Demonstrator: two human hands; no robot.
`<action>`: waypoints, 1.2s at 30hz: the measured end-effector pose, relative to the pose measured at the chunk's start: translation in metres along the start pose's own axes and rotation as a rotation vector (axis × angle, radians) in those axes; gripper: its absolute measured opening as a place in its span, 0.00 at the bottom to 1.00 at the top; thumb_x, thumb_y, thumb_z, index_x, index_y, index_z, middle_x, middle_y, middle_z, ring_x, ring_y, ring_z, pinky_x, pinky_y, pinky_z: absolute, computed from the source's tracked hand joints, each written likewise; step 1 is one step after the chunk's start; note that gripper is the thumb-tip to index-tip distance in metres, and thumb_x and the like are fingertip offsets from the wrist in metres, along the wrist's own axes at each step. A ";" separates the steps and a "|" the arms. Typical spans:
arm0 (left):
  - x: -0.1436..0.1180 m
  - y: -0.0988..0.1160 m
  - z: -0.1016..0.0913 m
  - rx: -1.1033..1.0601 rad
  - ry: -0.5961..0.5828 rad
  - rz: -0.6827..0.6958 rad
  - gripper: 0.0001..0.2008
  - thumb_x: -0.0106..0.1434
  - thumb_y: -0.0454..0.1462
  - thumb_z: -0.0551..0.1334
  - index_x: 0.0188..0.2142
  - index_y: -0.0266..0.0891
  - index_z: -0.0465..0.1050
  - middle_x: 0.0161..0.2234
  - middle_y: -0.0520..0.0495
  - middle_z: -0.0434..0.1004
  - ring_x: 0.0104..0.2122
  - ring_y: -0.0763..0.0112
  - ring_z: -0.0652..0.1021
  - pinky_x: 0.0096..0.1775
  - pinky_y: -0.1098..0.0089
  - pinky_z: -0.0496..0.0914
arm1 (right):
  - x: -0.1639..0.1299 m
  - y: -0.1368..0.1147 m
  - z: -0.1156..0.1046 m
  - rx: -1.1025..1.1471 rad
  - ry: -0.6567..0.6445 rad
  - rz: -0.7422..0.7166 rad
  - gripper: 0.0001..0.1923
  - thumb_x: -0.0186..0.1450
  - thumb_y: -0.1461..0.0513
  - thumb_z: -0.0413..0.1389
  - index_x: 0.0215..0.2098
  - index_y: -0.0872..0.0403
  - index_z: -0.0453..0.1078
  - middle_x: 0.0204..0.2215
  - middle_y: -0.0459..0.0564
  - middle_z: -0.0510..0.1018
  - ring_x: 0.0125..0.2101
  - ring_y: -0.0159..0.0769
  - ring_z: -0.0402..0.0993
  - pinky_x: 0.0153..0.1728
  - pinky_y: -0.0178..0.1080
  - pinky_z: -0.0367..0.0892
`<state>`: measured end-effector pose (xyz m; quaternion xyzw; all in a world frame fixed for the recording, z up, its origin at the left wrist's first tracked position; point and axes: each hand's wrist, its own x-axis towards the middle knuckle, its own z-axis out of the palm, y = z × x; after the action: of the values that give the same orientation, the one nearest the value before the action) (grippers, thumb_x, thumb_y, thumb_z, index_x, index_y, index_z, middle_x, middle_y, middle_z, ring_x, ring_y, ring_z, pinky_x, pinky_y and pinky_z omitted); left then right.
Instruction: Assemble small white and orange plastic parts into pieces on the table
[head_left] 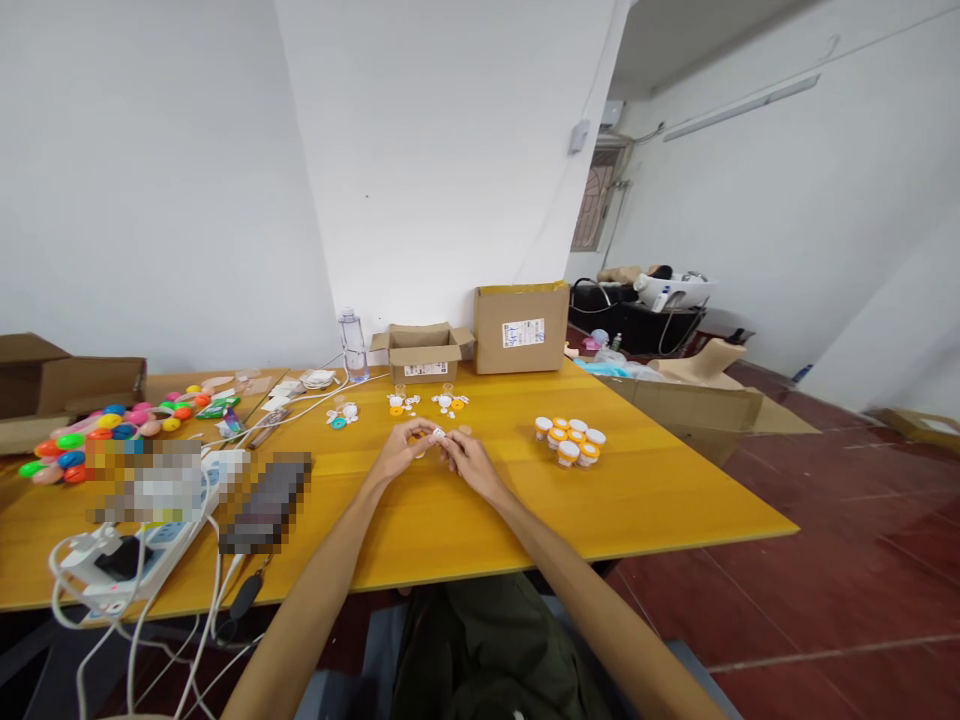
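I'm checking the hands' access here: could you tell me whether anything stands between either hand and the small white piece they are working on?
Nothing visible does. The left hand and right hand meet over the yellow table, both pinching the small white piece. The orange-and-white caps lie off to the right, apart from the hands.

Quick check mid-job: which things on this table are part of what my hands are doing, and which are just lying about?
In hand:
small white piece, held by left hand and right hand
loose parts
finished orange-and-white pieces

Lying about:
colourful discs
water bottle
cardboard boxes
power strip
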<state>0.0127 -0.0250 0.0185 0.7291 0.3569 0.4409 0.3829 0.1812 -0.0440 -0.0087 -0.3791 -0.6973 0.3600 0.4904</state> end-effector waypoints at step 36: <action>-0.004 0.008 0.003 -0.057 -0.017 0.036 0.15 0.55 0.48 0.68 0.34 0.41 0.77 0.34 0.47 0.80 0.37 0.66 0.78 0.40 0.67 0.71 | 0.000 -0.004 0.000 0.158 -0.008 0.134 0.28 0.60 0.36 0.47 0.21 0.49 0.58 0.14 0.40 0.64 0.14 0.28 0.59 0.16 0.33 0.57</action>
<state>0.0158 -0.0327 0.0235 0.7278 0.3276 0.4518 0.3986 0.1806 -0.0456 -0.0051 -0.3835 -0.6418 0.4474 0.4908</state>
